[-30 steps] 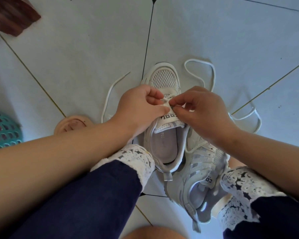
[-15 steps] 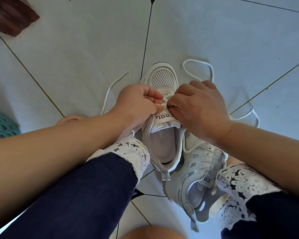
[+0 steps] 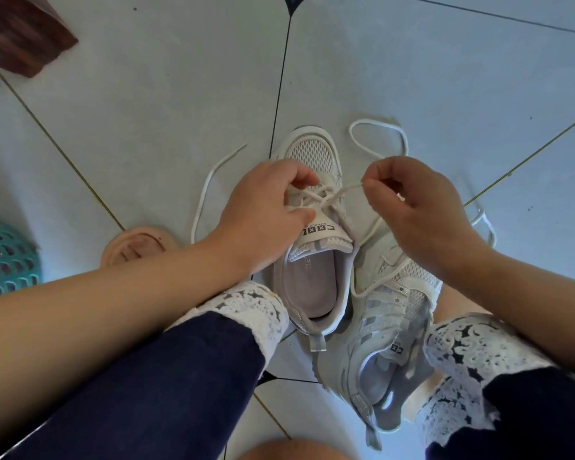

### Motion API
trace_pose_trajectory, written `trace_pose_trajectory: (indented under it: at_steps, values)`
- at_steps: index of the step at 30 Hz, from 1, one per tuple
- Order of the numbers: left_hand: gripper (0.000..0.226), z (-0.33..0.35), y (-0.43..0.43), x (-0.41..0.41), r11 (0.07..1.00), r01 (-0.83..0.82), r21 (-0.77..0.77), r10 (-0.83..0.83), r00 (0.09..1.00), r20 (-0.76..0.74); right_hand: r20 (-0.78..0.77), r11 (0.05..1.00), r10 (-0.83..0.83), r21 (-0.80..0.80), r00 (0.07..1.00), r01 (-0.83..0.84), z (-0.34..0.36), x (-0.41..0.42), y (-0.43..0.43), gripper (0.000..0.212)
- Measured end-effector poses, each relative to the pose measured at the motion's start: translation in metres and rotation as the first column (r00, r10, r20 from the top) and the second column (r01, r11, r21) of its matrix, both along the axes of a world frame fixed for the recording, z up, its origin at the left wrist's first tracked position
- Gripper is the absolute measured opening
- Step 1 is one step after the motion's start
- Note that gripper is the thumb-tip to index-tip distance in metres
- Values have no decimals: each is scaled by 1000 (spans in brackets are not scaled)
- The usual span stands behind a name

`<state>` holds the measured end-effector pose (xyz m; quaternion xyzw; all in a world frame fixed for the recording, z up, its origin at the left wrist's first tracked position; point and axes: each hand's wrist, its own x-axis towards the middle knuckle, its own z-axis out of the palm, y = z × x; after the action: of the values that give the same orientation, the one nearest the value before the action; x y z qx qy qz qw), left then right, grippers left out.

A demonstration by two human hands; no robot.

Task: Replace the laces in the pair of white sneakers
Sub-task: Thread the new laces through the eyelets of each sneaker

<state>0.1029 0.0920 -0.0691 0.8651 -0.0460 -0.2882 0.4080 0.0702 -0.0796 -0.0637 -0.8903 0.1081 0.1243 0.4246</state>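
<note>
Here, a teal basket (image 3: 4,257) sits at the left edge. Something red shows through its holes, but I cannot tell what it is. The upright sneaker (image 3: 312,287) stands on the tiled floor (image 3: 146,94), toe pointing away. The left hand (image 3: 266,207) pinches the lace (image 3: 346,191) above the tongue. The right hand (image 3: 419,207) pinches the same lace and holds it tight out to the right. The second sneaker (image 3: 379,343) lies on its side, touching the first, partly hidden under the right wrist. A lace loop (image 3: 379,122) lies behind the right hand. A peach slipper (image 3: 133,240) peeks out beside the left arm.
</note>
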Motion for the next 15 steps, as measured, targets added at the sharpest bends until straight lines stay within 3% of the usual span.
trace_pose_trajectory:
  at_steps: [3,7,10,12,15]
  values:
    - [33,10,-5,8,994,108,-16,-107,991,74,-78,987,-8,162,997,20,10,7,0,16]
    - [8,26,-14,22,966,-24,-259,2,996,-89,-179,901,-145,381,973,205,14,17,2,16]
    - [11,32,-12,34,887,-249,-390,153,953,-261,-210,941,-51,317,976,118,10,17,5,10]
    - [16,37,-9,46,767,-432,-475,241,880,-410,-316,979,80,201,945,-16,4,9,8,28]
    - [17,47,-8,62,688,-505,-521,263,843,-470,-386,991,74,133,920,-24,-3,1,10,33]
